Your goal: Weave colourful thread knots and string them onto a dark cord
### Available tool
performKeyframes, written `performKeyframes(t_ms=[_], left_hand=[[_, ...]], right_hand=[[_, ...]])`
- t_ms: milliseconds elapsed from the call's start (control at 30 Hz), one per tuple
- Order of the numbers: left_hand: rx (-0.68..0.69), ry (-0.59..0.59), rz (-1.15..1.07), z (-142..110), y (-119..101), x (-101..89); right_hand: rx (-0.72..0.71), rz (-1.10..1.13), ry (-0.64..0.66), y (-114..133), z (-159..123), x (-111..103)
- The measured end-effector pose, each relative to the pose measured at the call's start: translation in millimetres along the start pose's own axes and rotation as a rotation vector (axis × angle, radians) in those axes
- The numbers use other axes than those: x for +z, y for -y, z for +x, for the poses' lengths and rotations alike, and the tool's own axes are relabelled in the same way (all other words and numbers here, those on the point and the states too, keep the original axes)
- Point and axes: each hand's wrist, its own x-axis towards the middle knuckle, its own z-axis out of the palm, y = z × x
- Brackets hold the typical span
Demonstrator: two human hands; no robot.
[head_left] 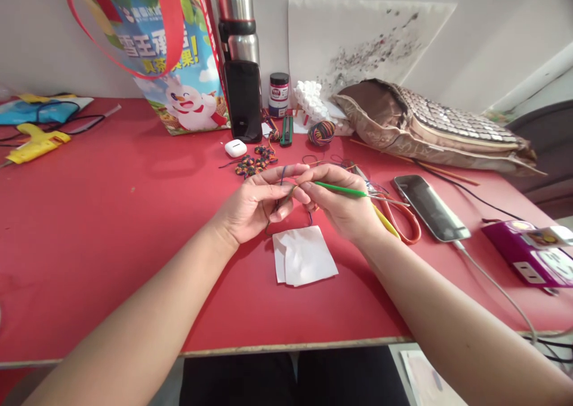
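Observation:
My right hand (342, 203) is closed around a crochet hook (340, 188) with a green handle, its metal shaft sticking out to the right. My left hand (255, 206) pinches dark multicoloured yarn (283, 174), and a strand loops over its index finger. The hook's working tip meets the yarn between both hands, largely hidden by fingers. Just beyond my hands lie crocheted multicoloured pieces (255, 162). A ball of the same kind of yarn (321, 132) sits farther back. Below my hands a folded white paper (308, 255) rests on the red table (134, 227).
Scissors with red-orange handles (414, 230) and a charging phone (430, 208) lie at right, near a purple power strip (528, 248). At the back stand a gift bag (179, 65), a thermos (242, 42), an upright black phone (244, 101) and a cushion (439, 125). A yellow glue gun (36, 143) lies left.

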Motion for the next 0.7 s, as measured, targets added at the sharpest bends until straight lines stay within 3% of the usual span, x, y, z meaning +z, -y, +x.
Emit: performKeyframes(t_ms=[333, 700], left_hand=[[0.017, -0.013, 0.032, 0.3, -3.0, 4.9], [0.059, -0.052, 0.049, 0.8, -0.7, 1.5]], right_hand=[[-0.07, -0.099, 0.002, 0.5, -1.1, -0.5], [-0.036, -0.052, 0.001, 7.5, -3.0, 3.6]])
